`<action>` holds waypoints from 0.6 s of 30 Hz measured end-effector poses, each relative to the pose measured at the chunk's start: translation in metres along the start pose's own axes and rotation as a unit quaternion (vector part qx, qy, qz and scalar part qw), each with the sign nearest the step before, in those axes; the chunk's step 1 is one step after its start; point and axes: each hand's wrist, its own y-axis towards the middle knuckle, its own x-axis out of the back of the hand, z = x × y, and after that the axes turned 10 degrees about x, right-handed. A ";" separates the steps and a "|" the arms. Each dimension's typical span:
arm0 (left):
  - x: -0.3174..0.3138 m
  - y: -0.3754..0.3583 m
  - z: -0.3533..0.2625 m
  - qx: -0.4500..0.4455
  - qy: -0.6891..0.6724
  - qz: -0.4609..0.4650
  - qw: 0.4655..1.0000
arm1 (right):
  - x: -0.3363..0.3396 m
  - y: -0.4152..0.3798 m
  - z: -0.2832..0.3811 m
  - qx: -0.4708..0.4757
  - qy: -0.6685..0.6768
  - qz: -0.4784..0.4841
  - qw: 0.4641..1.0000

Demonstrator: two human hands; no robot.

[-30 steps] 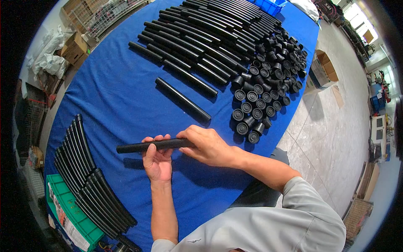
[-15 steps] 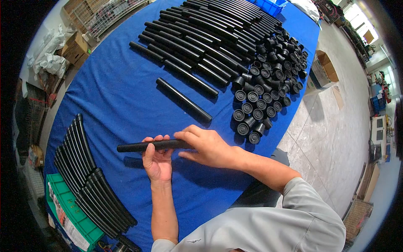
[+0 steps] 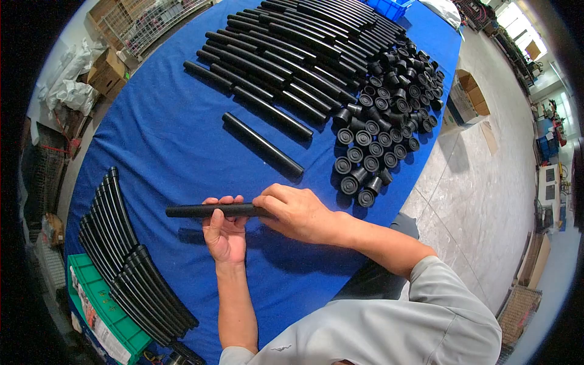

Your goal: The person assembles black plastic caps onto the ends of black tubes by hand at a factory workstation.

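Note:
A black tube (image 3: 187,211) lies level across my hands, above the blue cloth. My left hand (image 3: 225,238) holds it from below near its middle, thumb on the near side and fingertips over the far side. Around its right end my right hand (image 3: 299,214) is closed, palm down, hiding that end and anything fitted on it. Beyond my hands a single loose black tube (image 3: 263,143) rests on the cloth. Black round rubber caps (image 3: 371,163) with ringed ends are heaped to the right of it.
Rows of black tubes (image 3: 267,64) cover the far part of the blue-covered table (image 3: 152,134). At the left, stacked tubes (image 3: 131,255) lie beside a green crate (image 3: 91,286). A blue bin (image 3: 389,8) stands at the far end, and a cardboard box (image 3: 467,100) on the floor.
My right thumb has moved in against the tube, and the right hand now wraps its end more closely. The tube and both hands have shifted slightly left in view.

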 end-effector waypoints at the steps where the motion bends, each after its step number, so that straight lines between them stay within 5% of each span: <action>1: 0.000 0.000 0.000 -0.001 0.002 0.010 1.000 | -0.001 -0.001 -0.003 0.008 -0.004 0.008 1.000; 4: -0.003 0.001 0.001 -0.002 0.004 0.018 1.000 | 0.011 0.000 -0.001 -0.084 0.083 0.059 0.991; 7: -0.007 0.000 0.001 0.001 -0.001 -0.012 1.000 | 0.009 0.000 0.001 -0.090 0.068 0.047 0.993; 10: -0.001 0.001 -0.001 0.005 -0.013 -0.019 1.000 | 0.004 0.003 0.005 0.009 0.012 -0.010 1.000; 16: -0.006 -0.001 -0.001 0.005 -0.015 -0.006 1.000 | 0.012 0.001 0.002 -0.102 0.116 0.064 0.986; 18: -0.002 -0.001 -0.002 0.008 -0.010 -0.009 1.000 | 0.011 0.003 0.004 -0.071 0.087 0.037 0.993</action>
